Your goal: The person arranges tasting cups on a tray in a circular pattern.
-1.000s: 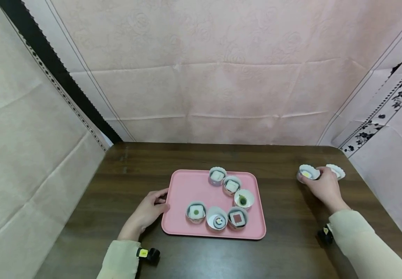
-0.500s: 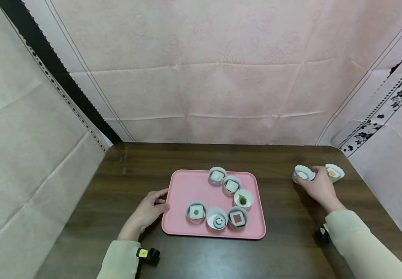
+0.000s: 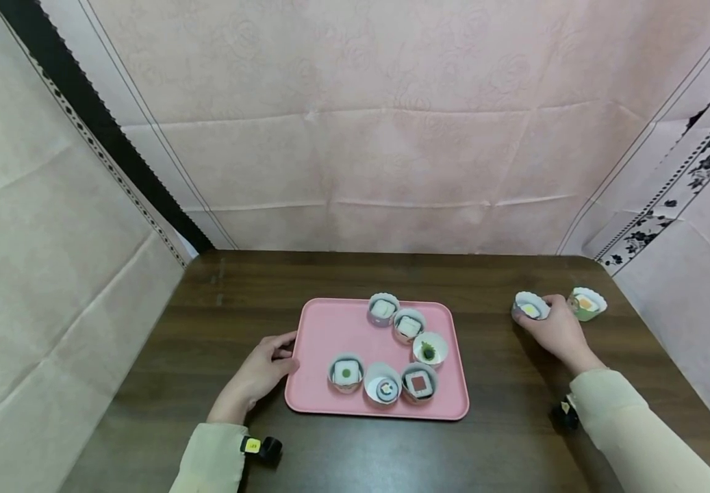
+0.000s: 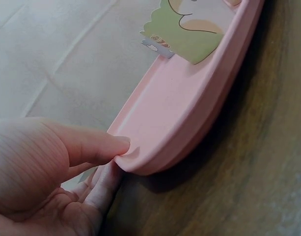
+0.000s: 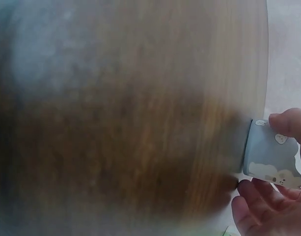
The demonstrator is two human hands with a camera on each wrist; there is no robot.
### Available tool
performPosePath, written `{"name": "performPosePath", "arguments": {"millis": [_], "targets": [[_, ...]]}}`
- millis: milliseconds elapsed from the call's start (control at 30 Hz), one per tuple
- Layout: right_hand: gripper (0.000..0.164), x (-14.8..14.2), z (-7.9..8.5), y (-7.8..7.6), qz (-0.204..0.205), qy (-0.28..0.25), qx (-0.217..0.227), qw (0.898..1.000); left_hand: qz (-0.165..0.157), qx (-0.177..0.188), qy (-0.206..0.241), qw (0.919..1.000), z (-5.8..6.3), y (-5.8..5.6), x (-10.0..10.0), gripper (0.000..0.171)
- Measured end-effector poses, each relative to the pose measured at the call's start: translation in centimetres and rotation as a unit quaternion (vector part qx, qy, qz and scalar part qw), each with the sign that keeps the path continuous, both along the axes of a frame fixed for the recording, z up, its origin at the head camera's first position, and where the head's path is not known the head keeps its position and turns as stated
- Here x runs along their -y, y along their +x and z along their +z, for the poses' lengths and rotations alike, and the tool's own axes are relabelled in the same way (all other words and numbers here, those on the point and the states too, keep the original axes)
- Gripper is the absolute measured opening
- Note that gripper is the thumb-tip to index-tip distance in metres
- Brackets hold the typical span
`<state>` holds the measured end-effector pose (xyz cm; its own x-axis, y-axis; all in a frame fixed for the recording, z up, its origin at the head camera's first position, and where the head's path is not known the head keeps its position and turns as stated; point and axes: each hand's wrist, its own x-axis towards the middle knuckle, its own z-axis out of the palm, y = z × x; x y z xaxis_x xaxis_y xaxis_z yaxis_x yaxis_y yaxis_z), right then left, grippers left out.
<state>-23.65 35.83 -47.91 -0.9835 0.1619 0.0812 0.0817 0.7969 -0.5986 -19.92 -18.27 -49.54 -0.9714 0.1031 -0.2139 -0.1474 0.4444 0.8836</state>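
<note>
My left hand [image 3: 262, 375] pinches the left rim of a pink tray [image 3: 324, 329], thumb on top and fingers under the edge in the left wrist view. Several scalloped paper baking cups stand on the tray; one cup [image 3: 346, 374] at its front holds a white square piece with a green dot. At the right of the table, my right hand [image 3: 561, 335] grips a blue-grey paper baking cup [image 5: 270, 152] printed with small white animals. Something white and yellow lies inside it. Just right of this hand stands a green paper baking cup [image 3: 587, 305] with a similar white-and-yellow filling.
The dark wooden table [image 3: 490, 452] ends at a pale cloth backdrop [image 3: 391, 171]. More pale cloth hangs on both sides, close by the right hand's far corner. Table surface lies between the tray and the right hand.
My right hand has moved left with the blue-grey cup, away from the green cup, which now shows more fully. The left hand and tray have stayed in place.
</note>
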Motion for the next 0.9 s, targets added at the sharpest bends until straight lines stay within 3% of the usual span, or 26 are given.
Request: {"name": "performPosePath", "arguments": {"millis": [167,333,600,900], "targets": [[0.076,0.6,0.5,0.5,-0.004,-0.006,0.002,1.000,-0.001,-0.001,0.000,1.0000,0.0,0.1,-0.2,0.054],[0.076,2.8,2.0,0.8,0.009,-0.014,-0.030,0.999,-0.001,0.001,0.000,1.0000,-0.1,0.0,-0.1,0.054],[0.067,8.9,4.8,1.4,0.066,-0.039,-0.084,0.994,0.000,0.001,0.001,1.0000,0.1,-0.1,0.0,0.054],[0.060,15.7,6.4,2.7,0.151,-0.087,-0.071,0.982,0.003,0.001,-0.003,1.0000,0.0,-0.2,0.0,0.054]]}}
